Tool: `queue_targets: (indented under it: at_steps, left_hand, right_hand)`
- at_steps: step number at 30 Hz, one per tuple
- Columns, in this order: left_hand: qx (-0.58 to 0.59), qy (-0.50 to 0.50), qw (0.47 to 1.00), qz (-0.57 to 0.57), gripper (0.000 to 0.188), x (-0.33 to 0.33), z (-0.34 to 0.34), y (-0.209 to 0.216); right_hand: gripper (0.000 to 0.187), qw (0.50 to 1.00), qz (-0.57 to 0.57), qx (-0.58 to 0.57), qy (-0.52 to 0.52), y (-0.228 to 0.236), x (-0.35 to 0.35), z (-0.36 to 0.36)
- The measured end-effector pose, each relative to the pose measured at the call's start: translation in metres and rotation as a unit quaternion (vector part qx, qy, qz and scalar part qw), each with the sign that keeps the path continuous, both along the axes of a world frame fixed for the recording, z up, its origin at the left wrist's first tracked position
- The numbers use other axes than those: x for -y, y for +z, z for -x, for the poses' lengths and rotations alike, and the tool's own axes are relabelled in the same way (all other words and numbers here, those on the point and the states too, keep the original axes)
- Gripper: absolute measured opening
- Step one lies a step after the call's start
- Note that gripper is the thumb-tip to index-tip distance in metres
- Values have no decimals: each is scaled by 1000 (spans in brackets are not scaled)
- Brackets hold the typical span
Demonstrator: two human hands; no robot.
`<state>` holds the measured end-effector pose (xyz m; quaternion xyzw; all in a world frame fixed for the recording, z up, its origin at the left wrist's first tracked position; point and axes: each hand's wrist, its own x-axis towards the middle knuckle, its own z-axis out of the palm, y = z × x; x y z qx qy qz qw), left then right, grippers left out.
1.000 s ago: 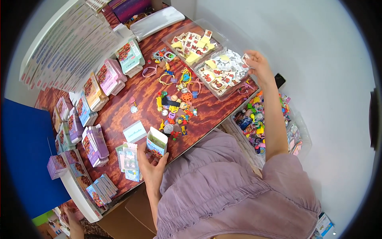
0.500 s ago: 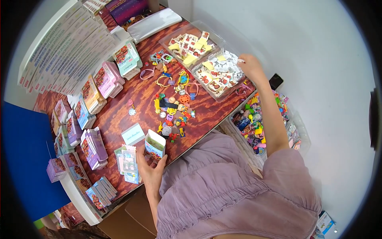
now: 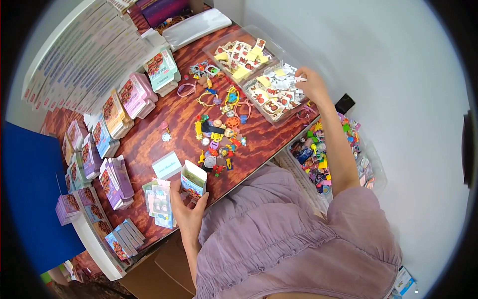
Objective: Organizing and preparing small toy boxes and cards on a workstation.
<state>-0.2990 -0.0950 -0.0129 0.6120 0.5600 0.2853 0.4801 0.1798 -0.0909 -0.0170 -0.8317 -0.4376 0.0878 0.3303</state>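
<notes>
My left hand is closed around a small open-topped cardboard box, blue and white with a picture on its side. Its flap stands up and the inside looks greenish. My right hand is over the right end of a clear plastic tray, pinching a small white paper slip. In the tray's near compartment lie white slips and small printed picture cards; more picture cards and yellow slips fill the far one. Beside my left hand are clear-wrapped cards and a pale blue-and-white card.
Small toys and charms are scattered mid-table, with hair ties behind them. Folded boxes line the left side beside a white rack. A bin of colourful trinkets sits below the table's right edge, near a black phone.
My right hand has shifted only slightly at the tray, and the white slip in its fingers shows more plainly. My left hand keeps the box in place.
</notes>
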Motion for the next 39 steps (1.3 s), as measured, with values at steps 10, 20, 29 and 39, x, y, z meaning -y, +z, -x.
queue_targets:
  at_steps: [10, 20, 29, 39]
  left_hand:
    - [-7, -2, 1000, -2, 73, -1, 3, 4]
    - [-110, -55, 973, -194, 70, -10, -36, 27]
    - [-108, -14, 973, -202, 71, -4, -24, 20]
    - [119, 123, 983, -62, 76, 3, -27, 9]
  right_hand:
    - [13, 951, -33, -307, 6, 23, 6, -9]
    - [10, 893, -22, -290, 344, 84, -11, 219]
    - [20, 906, -16, -125, 404, 73, -23, 281]
    - [23, 895, -142, -161, 390, 58, 7, 292]
